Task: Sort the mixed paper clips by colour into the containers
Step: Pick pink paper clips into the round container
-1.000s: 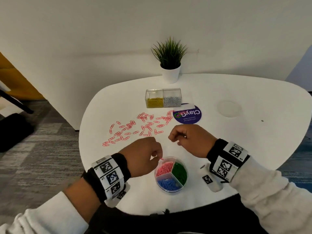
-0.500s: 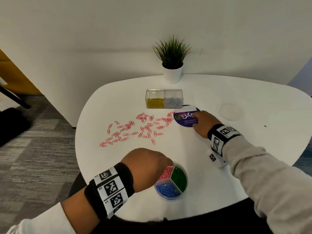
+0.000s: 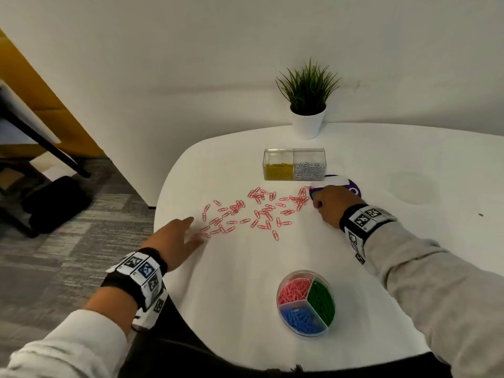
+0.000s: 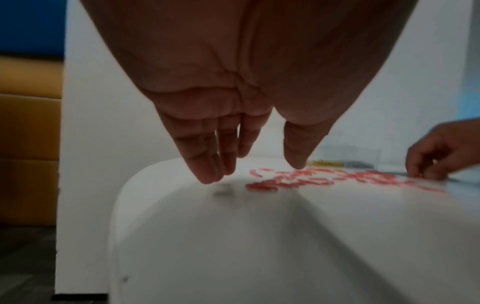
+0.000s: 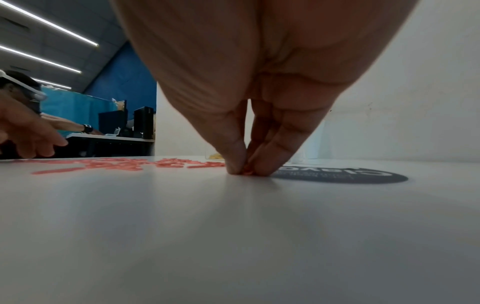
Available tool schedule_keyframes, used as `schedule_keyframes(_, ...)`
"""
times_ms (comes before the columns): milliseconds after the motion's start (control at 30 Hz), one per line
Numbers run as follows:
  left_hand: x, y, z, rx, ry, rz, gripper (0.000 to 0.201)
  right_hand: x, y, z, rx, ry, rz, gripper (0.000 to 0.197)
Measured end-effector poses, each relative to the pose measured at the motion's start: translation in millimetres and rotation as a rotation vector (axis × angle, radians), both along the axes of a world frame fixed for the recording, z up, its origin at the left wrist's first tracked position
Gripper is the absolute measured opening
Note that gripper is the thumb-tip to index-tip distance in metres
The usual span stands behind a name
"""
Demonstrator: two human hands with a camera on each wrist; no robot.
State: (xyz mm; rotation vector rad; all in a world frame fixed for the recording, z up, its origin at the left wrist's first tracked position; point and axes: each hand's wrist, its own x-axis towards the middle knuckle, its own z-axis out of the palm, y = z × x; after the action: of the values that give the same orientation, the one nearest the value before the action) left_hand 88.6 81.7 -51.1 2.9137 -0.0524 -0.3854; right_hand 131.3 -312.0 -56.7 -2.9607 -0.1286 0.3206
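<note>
The small pink wire paper clips (image 3: 256, 211) lay spread out on the white round counter (image 3: 245, 268), between the two hands. The right hand (image 3: 328, 204) was at the right end of the spread. Its grip was closed on one pink clip (image 5: 246, 171), with the thumb and fingertips (image 5: 235, 162) pinching it low against the counter top. The left hand (image 3: 174, 236) was at the left end of the spread. Its grip was open, with straight fingers (image 4: 210, 156) reaching down near the closest clips and holding nothing.

Nearer to the person than both hands sat the round clear tub with three parts (image 3: 306, 302). One part held pink clips, one held green and one held blue. Just past the right hand stood the clear box with two parts (image 3: 294, 164), one with yellow clips and one with silver clips. A dark purple round sticker (image 3: 351, 188) lay partly under the right hand. A green plant in a white pot (image 3: 308, 105) stood farther back.

It looked like most of the job was done. Only pink clips were left loose on the counter, and there were still a lot of them. They all needed to go in the pink part of the tub.
</note>
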Motion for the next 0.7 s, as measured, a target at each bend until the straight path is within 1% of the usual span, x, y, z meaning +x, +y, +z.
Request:
schedule_keyframes(67, -1, -10, -5, 0.035, 0.000, -0.091, 0.071, -8, 2, 2, 0.008, 0.006, -0.028, 0.022)
schedule_keyframes(200, 2, -28, -13, 0.105, -0.060, -0.180, 0.040, -22, -4, -1, 0.169, 0.067, -0.152, 0.018)
schedule_keyframes(267, 0, -36, -15, 0.179, -0.076, -0.209, 0.031, -29, -7, -2, 0.214, 0.098, -0.179, 0.020)
schedule_keyframes(367, -3, -41, -17, 0.229, -0.107, -0.215, 0.025, -44, -9, -2, 0.202, 0.119, -0.166, 0.021)
schedule_keyframes(467, -5, -42, -18, 0.225, -0.120, -0.214, 0.018, -59, -10, -6, 0.212, 0.143, -0.166, 0.021)
schedule_keyframes(633, -7, -42, -19, 0.127, -0.076, -0.191, 0.028, -89, -12, -15, 0.220, 0.106, -0.169, 0.022)
schedule_keyframes(700, -9, -44, -20, 0.131, -0.084, -0.224, 0.023, -97, -13, -18, 0.224, 0.062, -0.184, 0.022)
